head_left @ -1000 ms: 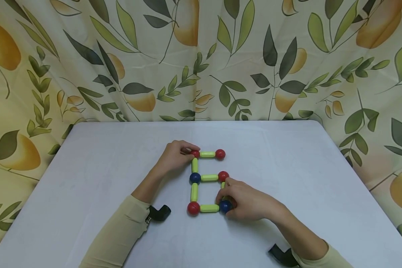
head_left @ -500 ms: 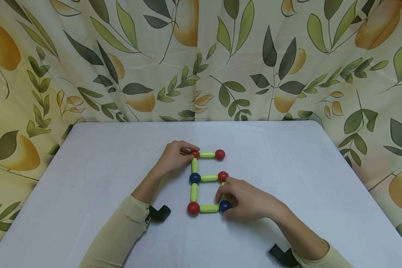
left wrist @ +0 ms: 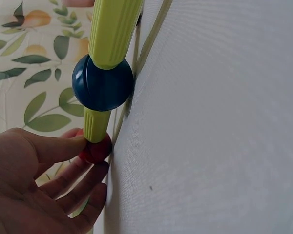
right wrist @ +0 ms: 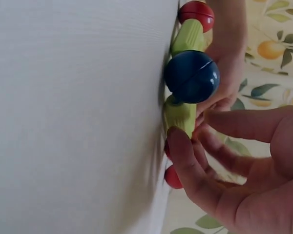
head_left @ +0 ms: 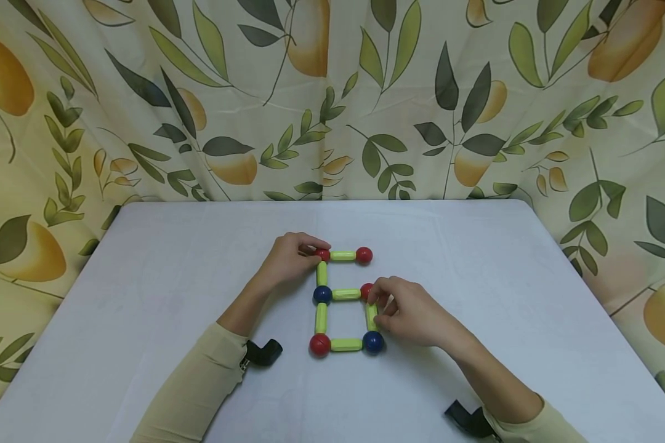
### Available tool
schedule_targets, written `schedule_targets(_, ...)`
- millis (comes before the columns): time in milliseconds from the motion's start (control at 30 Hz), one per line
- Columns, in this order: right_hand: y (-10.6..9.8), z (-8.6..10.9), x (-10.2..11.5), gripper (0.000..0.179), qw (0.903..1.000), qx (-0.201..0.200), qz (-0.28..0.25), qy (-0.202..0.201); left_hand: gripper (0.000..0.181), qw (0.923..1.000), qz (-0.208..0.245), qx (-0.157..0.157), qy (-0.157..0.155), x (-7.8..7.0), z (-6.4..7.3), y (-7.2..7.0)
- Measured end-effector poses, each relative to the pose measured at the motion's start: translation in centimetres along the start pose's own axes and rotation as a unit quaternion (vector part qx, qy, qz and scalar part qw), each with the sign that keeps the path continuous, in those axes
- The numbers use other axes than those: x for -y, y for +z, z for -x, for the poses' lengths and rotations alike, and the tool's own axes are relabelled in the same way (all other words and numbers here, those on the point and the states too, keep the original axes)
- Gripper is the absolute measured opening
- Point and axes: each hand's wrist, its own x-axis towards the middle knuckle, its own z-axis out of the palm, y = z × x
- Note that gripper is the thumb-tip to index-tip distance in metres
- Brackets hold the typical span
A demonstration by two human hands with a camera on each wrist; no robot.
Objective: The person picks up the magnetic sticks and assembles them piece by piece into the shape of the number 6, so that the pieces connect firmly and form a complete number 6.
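Observation:
On the table lies a flat figure of ridged yellow-green rods joined by red and blue balls. My left hand (head_left: 288, 258) pinches the red ball (head_left: 324, 254) at its far left corner. Below that ball, a blue ball (head_left: 322, 295) joins rods on the left side. My right hand (head_left: 412, 314) has its fingers curled at the right-side rod (head_left: 371, 316), a fingertip touching it in the right wrist view. Its index finger also reaches the red ball (head_left: 366, 291) above, partly hiding it. A blue ball (head_left: 373, 342) sits at the near right corner.
The near left corner has a red ball (head_left: 319, 344), and another red ball (head_left: 364, 255) ends the top rod. A white cloth (head_left: 144, 307) covers the table. Behind hangs a fruit-and-leaf patterned curtain (head_left: 343, 123). Black wrist mounts (head_left: 263, 352) stick out by both sleeves.
My right hand has let go of the near right blue ball and moved up to the right-side rod and the red ball above. The left hand stays on its red ball.

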Motion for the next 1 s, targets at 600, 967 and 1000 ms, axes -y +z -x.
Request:
schedule_targets(600,0.0,-1.1,-1.2,0.045,0.9936,-0.005,-0.093,0.063,0.026,1.0,0.005,-0.001,-0.007,-0.1,0.1,-0.1)
schedule_targets(967,-0.2,-1.1,-1.2,0.045,0.9903,-0.012,-0.125,0.06,0.026,1.0,-0.001,-0.002,-0.009,-0.3,0.1,0.0)
schedule_targets(1000,-0.2,-1.0,-1.1,0.045,0.9925,-0.022,-0.109,0.051,0.026,1.0,-0.001,-0.002,-0.01,-0.3,0.1,0.0)
